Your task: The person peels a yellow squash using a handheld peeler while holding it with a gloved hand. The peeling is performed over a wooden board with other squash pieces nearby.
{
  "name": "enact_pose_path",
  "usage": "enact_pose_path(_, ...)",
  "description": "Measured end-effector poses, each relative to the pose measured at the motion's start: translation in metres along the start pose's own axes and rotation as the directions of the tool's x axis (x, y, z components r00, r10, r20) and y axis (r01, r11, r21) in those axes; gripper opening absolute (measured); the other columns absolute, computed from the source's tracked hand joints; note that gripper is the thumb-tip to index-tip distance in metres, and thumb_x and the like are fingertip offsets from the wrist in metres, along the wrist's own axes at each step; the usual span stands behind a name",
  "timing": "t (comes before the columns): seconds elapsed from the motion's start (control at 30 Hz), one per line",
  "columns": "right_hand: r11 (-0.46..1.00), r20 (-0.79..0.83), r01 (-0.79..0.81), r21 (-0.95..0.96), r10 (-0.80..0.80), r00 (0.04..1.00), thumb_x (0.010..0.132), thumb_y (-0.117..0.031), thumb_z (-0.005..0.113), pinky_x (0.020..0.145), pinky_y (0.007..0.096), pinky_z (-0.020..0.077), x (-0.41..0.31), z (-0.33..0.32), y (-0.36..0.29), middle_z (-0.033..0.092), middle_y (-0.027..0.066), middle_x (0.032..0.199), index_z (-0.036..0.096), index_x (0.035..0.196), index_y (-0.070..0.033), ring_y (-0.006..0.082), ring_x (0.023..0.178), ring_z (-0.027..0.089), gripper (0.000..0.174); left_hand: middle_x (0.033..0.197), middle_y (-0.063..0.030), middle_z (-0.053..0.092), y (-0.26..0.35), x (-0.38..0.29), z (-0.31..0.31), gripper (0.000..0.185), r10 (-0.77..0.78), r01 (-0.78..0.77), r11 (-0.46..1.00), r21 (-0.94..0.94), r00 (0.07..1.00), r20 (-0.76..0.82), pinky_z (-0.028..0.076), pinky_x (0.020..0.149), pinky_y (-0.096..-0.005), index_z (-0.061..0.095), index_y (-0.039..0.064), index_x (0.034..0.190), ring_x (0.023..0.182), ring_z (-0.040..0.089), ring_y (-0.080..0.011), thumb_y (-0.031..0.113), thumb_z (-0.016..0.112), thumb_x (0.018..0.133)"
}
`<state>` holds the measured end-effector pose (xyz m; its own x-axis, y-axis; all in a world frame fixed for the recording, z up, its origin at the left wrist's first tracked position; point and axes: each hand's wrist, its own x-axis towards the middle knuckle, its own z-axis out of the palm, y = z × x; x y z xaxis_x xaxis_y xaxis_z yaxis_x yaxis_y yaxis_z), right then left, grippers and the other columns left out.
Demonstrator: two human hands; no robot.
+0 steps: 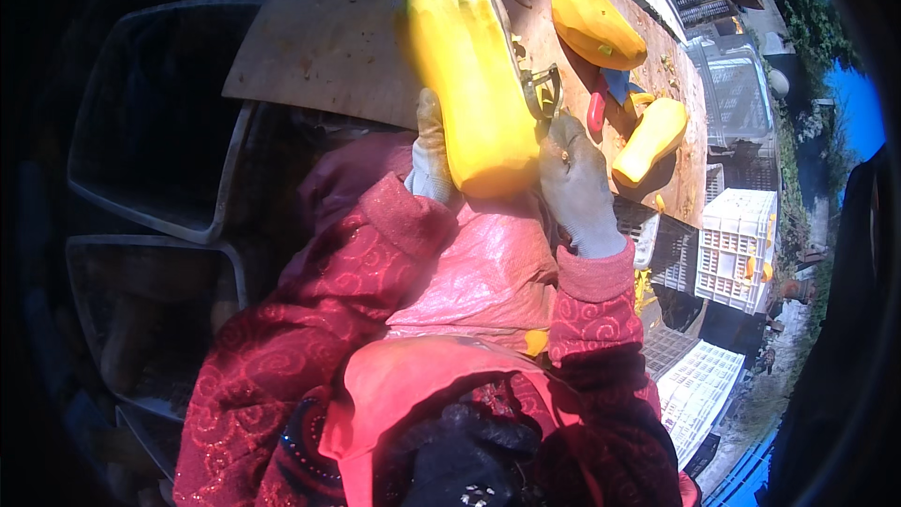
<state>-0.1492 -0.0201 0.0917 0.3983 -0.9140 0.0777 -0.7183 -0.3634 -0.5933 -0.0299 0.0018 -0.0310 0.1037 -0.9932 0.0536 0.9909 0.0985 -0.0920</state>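
A large yellow-orange squash (479,84), mostly bare of skin, is propped at the near edge of a wooden board (331,35), in front of my lap. My left hand (431,148), in a grey work glove, supports its lower left side. On the squash's right, my gloved right hand (576,172) grips a peeler (543,93), whose head is at or very near the flesh; contact cannot be told. Two peeled squash pieces lie on the right of the board, a larger one (595,17) and a smaller one (651,141).
A red-handled tool (597,107) lies between the two pieces, its blue part partly covered. Peel scraps dot the board. White plastic crates (735,246) stand at the right, and dark crates (155,120) line the left. A pink apron (486,267) covers my lap.
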Motion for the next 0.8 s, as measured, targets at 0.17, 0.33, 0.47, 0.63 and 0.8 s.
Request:
enact_pose_path(0.17, 0.999, 0.021, 0.039, 0.025, -0.04, 0.999, 0.096, -0.026, 0.051, 0.062, 0.0443, 0.0474, 0.0, -0.002, 0.012, 0.058, 0.0227, 0.074, 0.053, 0.099, -0.002, 0.0405, 0.07, 0.062, 0.024, 0.132, -0.0137, 0.056, 0.003, 0.003, 0.004, 0.072, -0.021, 0.019, 0.999, 0.044, 0.999, 0.03, 0.046, 0.102, -0.0415, 0.045, 0.006, 0.139, 0.117, 0.057, -0.0271, 0.06, 0.051, 0.093)
enact_pose_path(0.33, 0.998, 0.086, 0.054, 0.012, -0.055, 0.995, 0.095, -0.025, 0.053, 0.065, 0.0452, 0.0482, 0.004, -0.003, 0.011, 0.059, 0.0238, 0.076, 0.053, 0.1, -0.003, 0.0414, 0.073, 0.063, 0.023, 0.131, -0.0149, 0.056, 0.011, -0.005, 0.027, 0.07, -0.026, 0.028, 0.992, 0.123, 1.0, -0.017, 0.045, 0.103, -0.0397, 0.042, 0.005, 0.141, 0.115, 0.058, -0.0256, 0.059, 0.042, 0.097)
enact_pose_path(0.47, 0.997, 0.208, 0.044, -0.068, -0.029, 0.978, 0.094, -0.026, 0.054, 0.066, 0.0465, 0.0489, 0.012, -0.014, 0.009, 0.06, 0.0239, 0.078, 0.054, 0.101, -0.004, 0.0418, 0.075, 0.063, 0.023, 0.132, -0.0152, 0.055, 0.01, -0.001, 0.041, 0.074, -0.051, 0.058, 0.988, 0.144, 0.997, -0.051, 0.045, 0.103, -0.0399, 0.04, 0.005, 0.143, 0.115, 0.058, -0.0261, 0.061, 0.047, 0.094)
enact_pose_path(0.63, 0.731, 0.413, 0.564, -0.383, -0.41, 0.813, 0.092, -0.015, 0.054, 0.07, 0.0396, 0.0504, 0.036, -0.03, 0.01, 0.062, 0.018, 0.089, 0.058, 0.106, -0.003, 0.0367, 0.08, 0.062, 0.019, 0.139, -0.0158, 0.051, 0.008, 0.003, 0.033, 0.071, -0.117, 0.117, 0.992, 0.047, 0.993, 0.004, 0.042, 0.106, -0.0443, 0.038, 0.005, 0.144, 0.121, 0.055, -0.0296, 0.054, 0.052, 0.094)
enact_pose_path(0.8, 0.951, 0.231, 0.212, -0.227, -0.158, 0.96, 0.088, -0.018, 0.055, 0.062, 0.0369, 0.05, 0.103, -0.014, 0.013, 0.06, 0.0138, 0.083, 0.058, 0.098, -0.001, 0.0248, 0.075, 0.062, 0.02, 0.133, -0.0135, 0.056, 0.009, 0.0, 0.021, 0.066, -0.121, 0.116, 0.991, -0.062, 0.989, -0.086, 0.045, 0.103, -0.0425, 0.045, 0.006, 0.139, 0.116, 0.058, -0.0276, 0.051, 0.057, 0.093)
